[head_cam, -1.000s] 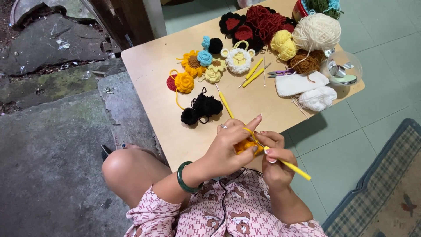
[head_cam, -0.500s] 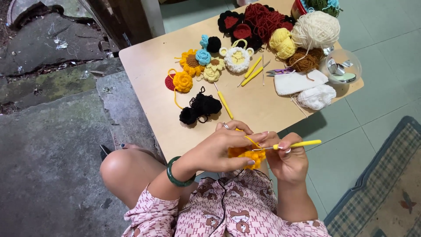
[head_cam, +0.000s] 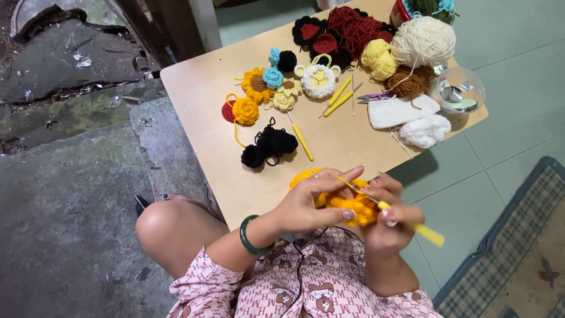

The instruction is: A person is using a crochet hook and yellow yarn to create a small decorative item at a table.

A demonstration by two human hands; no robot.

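While the left hand (head_cam: pixel 312 203) pinches the yellow crochet flower (head_cam: pixel 347 206) steady over the table (head_cam: pixel 200 94) edge, the right hand (head_cam: pixel 385 221) grips a yellow-handled crochet hook (head_cam: pixel 412 227) — angled into it.

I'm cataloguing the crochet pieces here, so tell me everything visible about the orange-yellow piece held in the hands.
The orange-yellow crochet piece is soft, bumpy yarn work with ruffled, petal-like loops. It is held above the near edge of the wooden table. The left hand pinches it from the left, index finger stretched over its top; the right hand backs it and holds a yellow-handled crochet hook at it. Its far side is hidden.
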